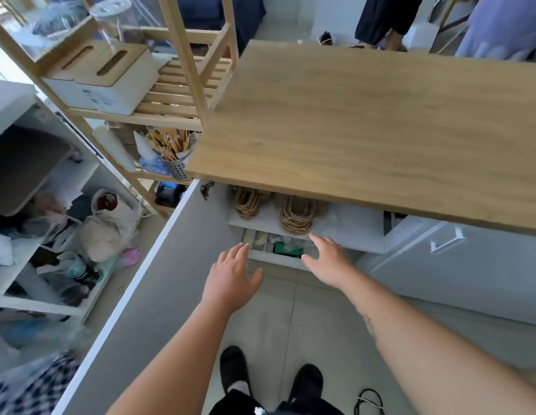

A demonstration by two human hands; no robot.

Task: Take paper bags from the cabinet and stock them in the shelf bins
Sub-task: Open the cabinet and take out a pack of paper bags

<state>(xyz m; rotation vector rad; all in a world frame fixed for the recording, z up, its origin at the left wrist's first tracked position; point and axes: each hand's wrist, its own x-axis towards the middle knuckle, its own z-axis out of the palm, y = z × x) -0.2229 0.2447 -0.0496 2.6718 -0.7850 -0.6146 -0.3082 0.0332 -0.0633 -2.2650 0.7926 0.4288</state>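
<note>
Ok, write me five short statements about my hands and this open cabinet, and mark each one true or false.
1. Both the left hand and the right hand reach toward the cabinet with spread fingers, holding nothing. True.
2. The cabinet door is closed. False: the cabinet door stands swung open on the left.
3. Paper bags with looped twine handles lie on the cabinet's upper shelf. True.
4. The right hand grips the drawer handle. False: the drawer handle is untouched; the right hand is at the shelf's front edge.
5. The metal cup stands on the countertop. False: the metal cup stands on the wooden rack, left of the countertop.
</note>
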